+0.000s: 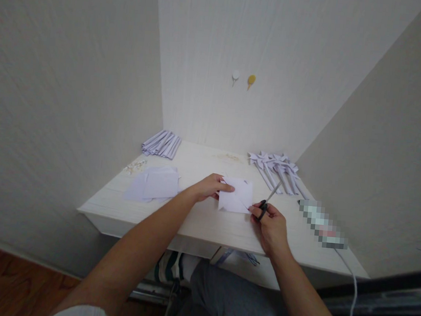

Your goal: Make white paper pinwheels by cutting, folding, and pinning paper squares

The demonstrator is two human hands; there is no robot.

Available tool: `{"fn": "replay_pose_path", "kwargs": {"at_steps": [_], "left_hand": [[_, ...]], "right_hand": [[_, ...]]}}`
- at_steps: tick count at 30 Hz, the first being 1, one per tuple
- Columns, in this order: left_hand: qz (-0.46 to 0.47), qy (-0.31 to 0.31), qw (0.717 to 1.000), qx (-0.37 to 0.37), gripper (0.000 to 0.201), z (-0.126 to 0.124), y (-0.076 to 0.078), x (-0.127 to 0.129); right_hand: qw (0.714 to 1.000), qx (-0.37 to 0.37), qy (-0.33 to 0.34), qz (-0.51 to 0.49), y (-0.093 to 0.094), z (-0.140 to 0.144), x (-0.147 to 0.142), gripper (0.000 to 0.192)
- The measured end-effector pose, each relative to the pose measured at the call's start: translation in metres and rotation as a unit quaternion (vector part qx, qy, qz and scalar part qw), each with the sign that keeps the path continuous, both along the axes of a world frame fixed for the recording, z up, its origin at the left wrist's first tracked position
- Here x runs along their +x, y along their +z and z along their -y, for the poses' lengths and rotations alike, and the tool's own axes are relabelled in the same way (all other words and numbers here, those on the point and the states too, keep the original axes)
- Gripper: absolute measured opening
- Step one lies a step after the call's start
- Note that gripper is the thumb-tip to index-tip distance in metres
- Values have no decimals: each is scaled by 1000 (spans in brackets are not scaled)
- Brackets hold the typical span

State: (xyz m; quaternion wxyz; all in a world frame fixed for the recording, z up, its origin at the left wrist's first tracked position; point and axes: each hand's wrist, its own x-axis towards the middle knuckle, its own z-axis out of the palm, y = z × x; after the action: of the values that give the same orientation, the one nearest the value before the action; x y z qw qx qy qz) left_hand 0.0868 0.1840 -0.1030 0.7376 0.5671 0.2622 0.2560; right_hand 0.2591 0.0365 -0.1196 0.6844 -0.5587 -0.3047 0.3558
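My left hand [212, 186] pinches the upper left part of a white square of paper [234, 199], thumb on top. Slits run inward from some of the paper's corners. At its lower right corner, my right hand [272, 227] touches the sheet with the fingertips while keeping hold of black-handled scissors [262, 209]. The scissors' blades point up and away to the right, clear of the paper. Left of my hands lies a loose pile of white paper squares [161, 183].
Rolled paper sticks [162, 144] are stacked at the back left, near small pale bits [135, 166]. Several paper pinwheels [278, 169] lie at the back right. A blurred-out device [320, 225] with a white cable [354, 293] rests on the right. Two hooks [251, 79] hang on the wall.
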Motion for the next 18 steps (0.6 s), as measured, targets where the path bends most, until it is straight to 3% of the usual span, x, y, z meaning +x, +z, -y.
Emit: {"fn": "replay_pose_path", "kwargs": {"at_steps": [5,18], "left_hand": [[20,3,1000,12,43,4,-3,4],[22,46,999,10,35,8,0,2]], "right_hand": [[1000,6,-25,3,-3,-3,-5,32],[1000,1,3,22,-1,-1,-7,29]]}}
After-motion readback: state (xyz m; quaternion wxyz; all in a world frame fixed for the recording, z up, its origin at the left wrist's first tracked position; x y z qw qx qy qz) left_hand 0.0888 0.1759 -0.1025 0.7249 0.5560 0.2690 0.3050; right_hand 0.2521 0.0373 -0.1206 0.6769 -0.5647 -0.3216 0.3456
